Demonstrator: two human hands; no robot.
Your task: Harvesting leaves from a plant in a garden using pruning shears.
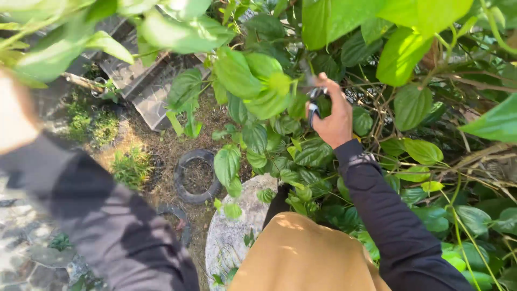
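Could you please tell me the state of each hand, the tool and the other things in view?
Right hand: raised into the leaves, closed on the black-handled tool.
Left hand: blurred at the frame edge, grip unclear.
Vine leaves: green, attached.
Tyre: lying flat on the ground.

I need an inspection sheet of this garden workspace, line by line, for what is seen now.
Surface: ground of dry grass and soil; paving stones at lower left.
Job's things: dark hand tool, probably pruners, among the broad green leaves of a climbing plant.
Clutter: old tyre lying flat; rounded grey stone; grey slabs at the back.
Grippers: right hand closed on the tool; left hand raised at the left edge, blurred, grip unclear.
Cables: nothing seen.
Surroundings: thin brown stems at right; tan cloth below.
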